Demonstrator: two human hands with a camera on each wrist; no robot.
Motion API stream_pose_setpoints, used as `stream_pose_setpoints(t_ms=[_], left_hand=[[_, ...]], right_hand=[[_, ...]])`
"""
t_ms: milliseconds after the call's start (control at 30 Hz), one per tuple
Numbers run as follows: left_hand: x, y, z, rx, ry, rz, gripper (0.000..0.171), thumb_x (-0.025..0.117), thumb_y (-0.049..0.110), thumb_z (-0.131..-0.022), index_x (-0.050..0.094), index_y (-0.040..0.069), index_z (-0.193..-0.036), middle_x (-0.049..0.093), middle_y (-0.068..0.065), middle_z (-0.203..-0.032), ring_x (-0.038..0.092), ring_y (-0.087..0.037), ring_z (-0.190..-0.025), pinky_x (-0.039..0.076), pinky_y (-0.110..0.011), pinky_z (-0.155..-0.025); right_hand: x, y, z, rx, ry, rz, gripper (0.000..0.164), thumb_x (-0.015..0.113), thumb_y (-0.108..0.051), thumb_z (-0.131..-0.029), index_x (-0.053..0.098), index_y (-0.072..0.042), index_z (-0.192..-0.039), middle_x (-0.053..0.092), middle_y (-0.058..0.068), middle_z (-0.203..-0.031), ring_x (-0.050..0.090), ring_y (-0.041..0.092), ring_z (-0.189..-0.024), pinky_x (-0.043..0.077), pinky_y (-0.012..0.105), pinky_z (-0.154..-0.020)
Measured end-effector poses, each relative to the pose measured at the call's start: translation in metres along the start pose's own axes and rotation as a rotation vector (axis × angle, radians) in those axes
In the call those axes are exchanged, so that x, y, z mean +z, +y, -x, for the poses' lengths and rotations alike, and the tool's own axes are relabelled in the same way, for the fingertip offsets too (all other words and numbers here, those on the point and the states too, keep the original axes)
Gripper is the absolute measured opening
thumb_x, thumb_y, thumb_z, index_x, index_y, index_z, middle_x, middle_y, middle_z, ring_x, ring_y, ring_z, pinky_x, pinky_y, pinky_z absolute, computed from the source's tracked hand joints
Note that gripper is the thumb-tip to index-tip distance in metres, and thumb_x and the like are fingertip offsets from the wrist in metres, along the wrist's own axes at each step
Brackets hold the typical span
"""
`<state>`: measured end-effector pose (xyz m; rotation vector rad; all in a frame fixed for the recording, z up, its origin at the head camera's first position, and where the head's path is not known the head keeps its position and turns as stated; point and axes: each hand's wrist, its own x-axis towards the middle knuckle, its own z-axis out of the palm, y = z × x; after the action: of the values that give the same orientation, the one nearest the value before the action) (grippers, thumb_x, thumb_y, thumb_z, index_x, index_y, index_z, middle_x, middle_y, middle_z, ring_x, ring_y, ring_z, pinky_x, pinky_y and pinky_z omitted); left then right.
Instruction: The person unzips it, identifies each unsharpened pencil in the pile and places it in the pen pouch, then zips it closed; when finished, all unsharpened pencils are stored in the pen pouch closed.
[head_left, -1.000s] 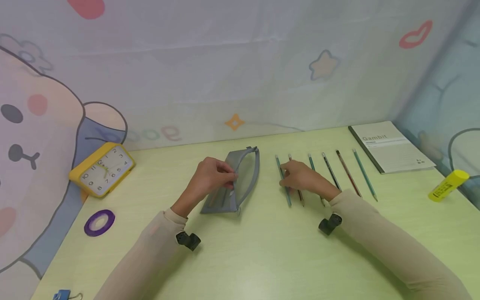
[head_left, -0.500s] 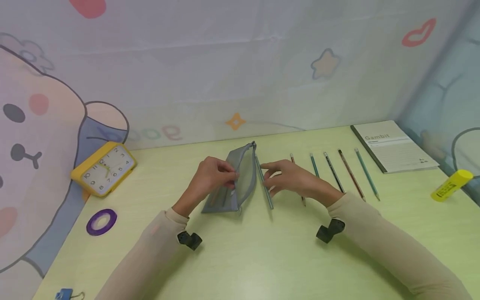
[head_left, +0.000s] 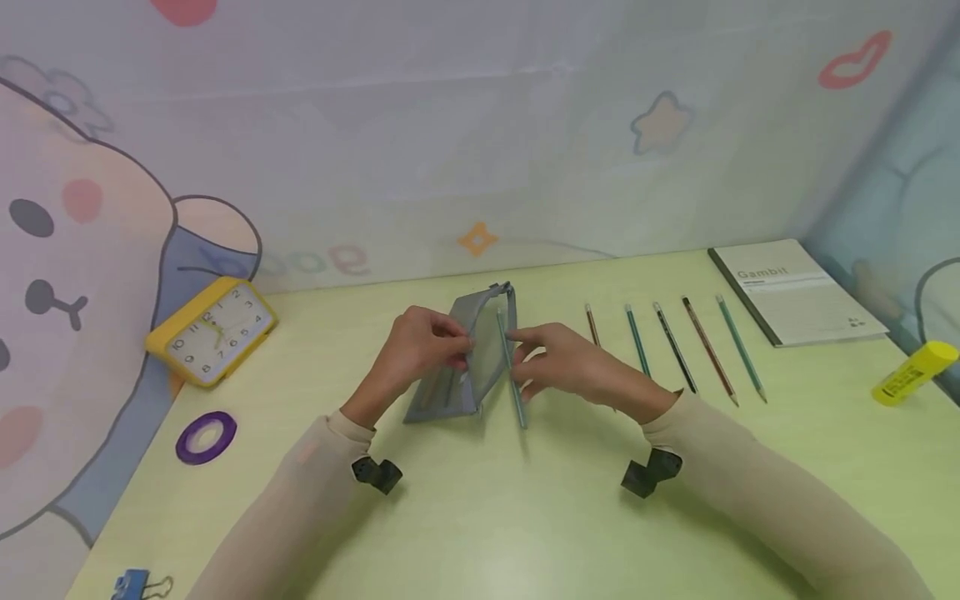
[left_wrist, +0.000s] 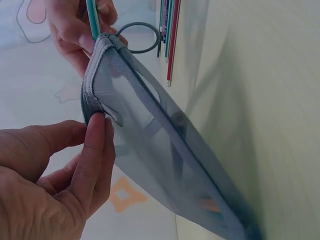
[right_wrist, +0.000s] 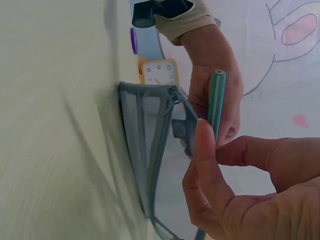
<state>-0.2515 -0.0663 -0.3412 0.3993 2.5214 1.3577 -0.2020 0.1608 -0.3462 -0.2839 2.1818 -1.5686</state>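
Note:
A grey mesh zip pouch point(head_left: 491, 367) stands on the table with its mouth open toward the right. My left hand point(head_left: 427, 342) pinches the pouch's upper edge between thumb and fingers, as the left wrist view also shows. A green striped pencil point(right_wrist: 217, 102) is pinched between the thumb and fingers of my right hand point(head_left: 558, 358). In the head view this pencil is nearly upright, right at the pouch's mouth; whether it touches the fabric I cannot tell. Through the mesh, thin shapes including something orange point(left_wrist: 209, 205) show dimly inside.
Several pencils point(head_left: 705, 346) lie in a row right of my right hand. A notebook point(head_left: 798, 292) and a yellow glue stick point(head_left: 915, 373) are farther right. On the left are a yellow clock point(head_left: 213, 329), a purple tape roll point(head_left: 206, 437) and a blue binder clip point(head_left: 133, 583).
My right hand has lifted the leftmost green pencil off the table and carried it left to the pouch's mouth. My left hand keeps its pinch; the pouch's mouth has shifted slightly.

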Motion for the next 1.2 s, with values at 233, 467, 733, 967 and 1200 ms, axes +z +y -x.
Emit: stream_pose_setpoints(t_ms=[233,467,733,967,1200], left_hand=[[0.0,-0.002,-0.001,0.002,-0.004,-0.002,0.013,0.075,0.018,-0.091,0.078,0.006,-0.093,0.079,-0.01,-0.088,0.078,-0.028,-0.077,0.061,-0.035,-0.083],[0.003,-0.003,-0.001,0.005,0.003,0.001,0.012,0.074,0.017,-0.091,0.078,0.006,-0.092,0.079,-0.009,-0.087,0.078,-0.027,-0.076,0.061,-0.032,-0.08],[-0.003,0.001,-0.005,0.005,0.005,-0.028,0.017,0.072,0.018,-0.09,0.078,0.004,-0.096,0.079,-0.009,-0.088,0.078,-0.027,-0.077,0.061,-0.032,-0.078],[-0.012,0.0,-0.012,0.014,0.012,-0.036,0.018,0.073,0.02,-0.091,0.078,0.005,-0.099,0.078,-0.019,-0.099,0.078,-0.025,-0.076,0.06,-0.038,-0.087],[-0.013,-0.003,-0.016,0.002,0.023,-0.002,0.019,0.074,0.02,-0.092,0.077,0.003,-0.102,0.077,-0.022,-0.103,0.078,-0.023,-0.075,0.059,-0.042,-0.092]], right_hand=[[-0.002,0.01,-0.039,0.026,-0.056,-0.084,0.068,0.056,-0.011,-0.098,0.027,0.005,-0.156,0.057,0.025,-0.139,0.075,0.019,-0.093,0.057,0.034,-0.096],[0.009,0.017,-0.069,0.018,0.006,-0.065,0.071,0.06,-0.009,-0.097,0.025,0.01,-0.155,0.063,0.029,-0.129,0.075,0.014,-0.081,0.06,0.031,-0.087],[0.015,0.011,-0.053,-0.104,0.234,0.035,0.047,0.059,-0.012,-0.099,0.052,0.002,-0.143,0.065,0.02,-0.122,0.075,0.03,-0.098,0.061,0.038,-0.085],[0.011,0.004,-0.018,-0.114,0.092,0.198,0.025,0.062,-0.018,-0.1,0.074,0.001,-0.11,0.074,0.018,-0.094,0.072,0.022,-0.077,0.062,0.042,-0.076],[0.022,0.017,-0.015,-0.016,-0.164,-0.004,0.033,0.063,-0.01,-0.098,0.066,0.01,-0.124,0.073,0.017,-0.104,0.07,0.011,-0.08,0.061,0.03,-0.079]])
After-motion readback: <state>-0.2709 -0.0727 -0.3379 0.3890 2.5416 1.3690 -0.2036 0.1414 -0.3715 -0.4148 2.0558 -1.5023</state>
